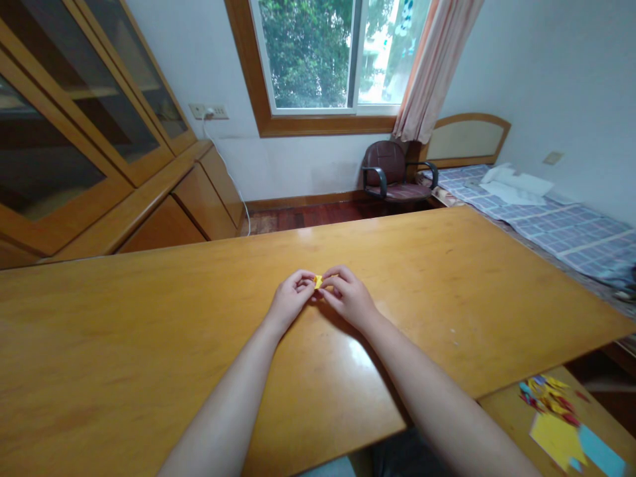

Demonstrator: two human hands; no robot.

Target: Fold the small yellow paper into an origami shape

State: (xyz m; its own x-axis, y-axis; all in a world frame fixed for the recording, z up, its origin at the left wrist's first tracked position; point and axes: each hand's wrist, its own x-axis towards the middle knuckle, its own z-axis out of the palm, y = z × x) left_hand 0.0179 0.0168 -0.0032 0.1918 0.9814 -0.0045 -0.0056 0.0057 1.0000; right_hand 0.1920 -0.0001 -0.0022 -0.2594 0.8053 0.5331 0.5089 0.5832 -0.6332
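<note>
A small folded piece of yellow paper [318,282] is between my two hands, just above the middle of the wooden table [199,344]. My left hand [293,295] pinches its left side between thumb and fingers. On the other side, my right hand [350,298] has its thumb and fingertips closed at the paper's right edge. The fingers cover much of the paper, so its exact folded shape cannot be made out.
At the lower right, a lower surface [511,404] carries a pile of small colourful folded pieces [550,400], yellow sheets [555,438] and light-blue paper [600,450]. A brown armchair [390,169] stands beyond the table, a bed [561,225] to the right, a glass-door cabinet [114,179] to the left.
</note>
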